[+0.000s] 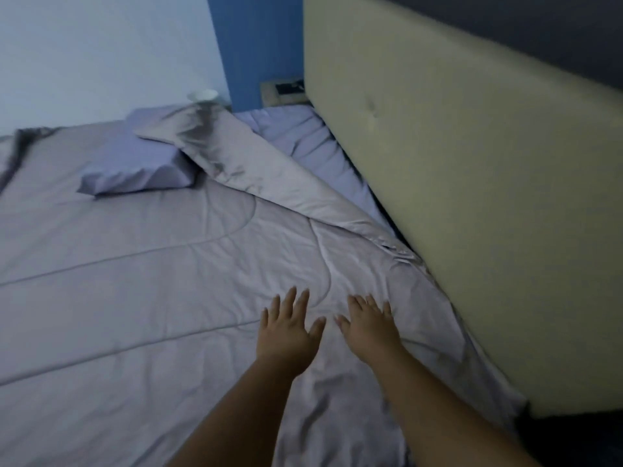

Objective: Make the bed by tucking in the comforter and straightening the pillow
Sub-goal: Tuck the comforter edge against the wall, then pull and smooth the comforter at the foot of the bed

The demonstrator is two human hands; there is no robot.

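Note:
A pale lilac quilted comforter (pixel 135 281) covers most of the bed. Its top edge is folded back in a long flap (pixel 256 170) near the headboard, baring the fitted sheet (pixel 313 143). A lilac pillow (pixel 141 166) lies askew on top of the comforter at the far left. My left hand (pixel 286 332) and my right hand (pixel 369 326) rest flat on the comforter side by side, fingers spread, holding nothing, near the creased edge by the headboard.
A cream padded headboard (pixel 472 163) stands along the right. A blue wall panel (pixel 256 45) and a wall socket plate (pixel 285 91) sit behind the bed's far corner. A white cup-like object (pixel 202 95) shows beyond the pillow. Dark floor (pixel 573 439) lies at the bottom right.

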